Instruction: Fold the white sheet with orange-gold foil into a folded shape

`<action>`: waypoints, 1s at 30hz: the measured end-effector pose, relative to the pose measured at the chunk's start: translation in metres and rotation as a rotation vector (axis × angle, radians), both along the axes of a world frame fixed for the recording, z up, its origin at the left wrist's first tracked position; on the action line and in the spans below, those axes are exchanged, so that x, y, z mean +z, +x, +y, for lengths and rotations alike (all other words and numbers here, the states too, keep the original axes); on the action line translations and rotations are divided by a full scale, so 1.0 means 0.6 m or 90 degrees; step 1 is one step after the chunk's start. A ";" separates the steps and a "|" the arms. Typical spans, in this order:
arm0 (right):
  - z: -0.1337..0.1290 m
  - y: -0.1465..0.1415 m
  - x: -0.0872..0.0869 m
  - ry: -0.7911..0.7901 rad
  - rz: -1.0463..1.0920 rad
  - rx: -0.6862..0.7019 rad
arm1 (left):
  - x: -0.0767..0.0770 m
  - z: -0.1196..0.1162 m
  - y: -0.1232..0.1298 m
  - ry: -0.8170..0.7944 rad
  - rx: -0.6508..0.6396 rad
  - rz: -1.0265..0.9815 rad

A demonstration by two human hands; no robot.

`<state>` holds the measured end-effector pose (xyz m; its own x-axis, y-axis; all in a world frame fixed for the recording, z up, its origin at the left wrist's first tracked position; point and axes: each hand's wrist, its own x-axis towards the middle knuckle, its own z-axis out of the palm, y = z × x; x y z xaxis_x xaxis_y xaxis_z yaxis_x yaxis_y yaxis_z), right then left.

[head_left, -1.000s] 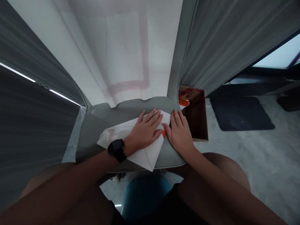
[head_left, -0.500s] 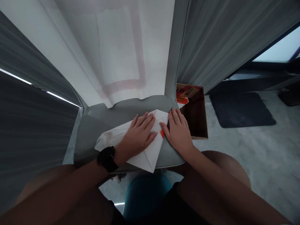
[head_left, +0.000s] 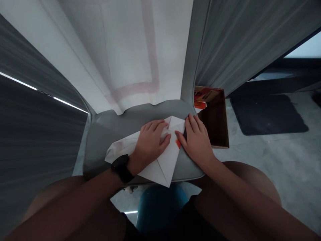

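A folded white paper (head_left: 168, 164) with diagonal creases and a small orange patch lies on the grey chair seat (head_left: 100, 134), its pointed corner reaching past the front edge. My left hand (head_left: 151, 140), with a black watch on the wrist, rests on the paper. Its fingers are bent, and a raised bit of paper shows between them and the thumb. At the paper's right edge lies my right hand (head_left: 197, 139), fingers stretched and thumb apart, the thumb tip beside the orange patch. What lies under both palms is hidden.
A white sheet (head_left: 130, 60) with faint pink bands covers the chair's backrest. To the right stands an open cardboard box (head_left: 213, 124) with orange-and-white items. Beyond it is a dark mat (head_left: 268, 115). Grey curtains (head_left: 233, 40) hang on both sides. Below shows a teal seat (head_left: 160, 207).
My left fingers, flat and spread before, have curled in, and paper now bulges between them and the thumb. My right hand keeps its place at the paper's edge. The view has shifted slightly.
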<state>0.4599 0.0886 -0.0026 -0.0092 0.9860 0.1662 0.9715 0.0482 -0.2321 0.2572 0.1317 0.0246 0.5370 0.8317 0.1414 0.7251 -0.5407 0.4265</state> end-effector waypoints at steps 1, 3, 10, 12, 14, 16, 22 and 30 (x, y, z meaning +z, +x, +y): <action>0.000 0.000 -0.001 0.004 0.001 0.000 | 0.000 0.003 0.007 -0.008 0.046 -0.011; -0.001 0.000 -0.002 0.010 0.002 0.001 | -0.001 0.007 0.022 -0.020 0.114 -0.011; -0.001 0.002 -0.005 0.006 -0.009 0.007 | -0.007 0.008 0.046 0.009 0.171 0.017; -0.001 0.002 -0.005 0.004 -0.013 0.001 | -0.009 0.009 0.046 0.024 0.169 0.019; -0.001 0.001 -0.004 0.000 -0.016 -0.004 | -0.010 0.011 0.045 0.023 0.166 0.024; -0.001 -0.001 -0.002 -0.003 -0.017 -0.004 | -0.010 0.013 0.044 0.013 0.162 0.027; -0.001 -0.003 0.000 -0.004 -0.017 -0.007 | -0.011 0.017 0.034 0.025 0.143 0.010; -0.001 -0.002 -0.004 0.006 -0.008 -0.002 | -0.011 0.063 -0.020 0.097 -0.239 0.070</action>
<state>0.4589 0.0879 -0.0048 -0.0086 0.9845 0.1752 0.9743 0.0476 -0.2200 0.2455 0.1694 0.0183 0.8176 0.5495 0.1722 0.5025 -0.8269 0.2526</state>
